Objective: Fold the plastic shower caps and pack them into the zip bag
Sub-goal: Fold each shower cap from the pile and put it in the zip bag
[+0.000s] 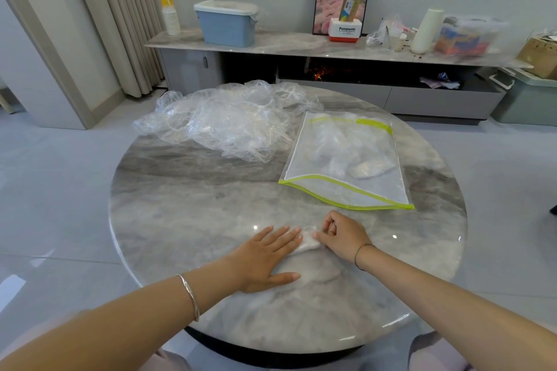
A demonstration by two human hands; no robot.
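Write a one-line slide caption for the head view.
Left hand presses a folded shower cap on the table while the right hand pinches its end.

Two arms reach in from the bottom edge of the view, both forearms bare from the wrist to where the picture cuts them off. The left hand (265, 259) carries no ring that can be made out; on its wrist sits a slim silver bangle (190, 295), smooth and shiny, which looks like two thin strands running side by side. The right hand (340, 238) has a much finer bracelet (360, 253) at the wrist, a thin dark cord or wire lying close to the skin. The fingernails look short. Below the near edge of the bench, pale lilac-grey trousers (434, 352) cover both knees.
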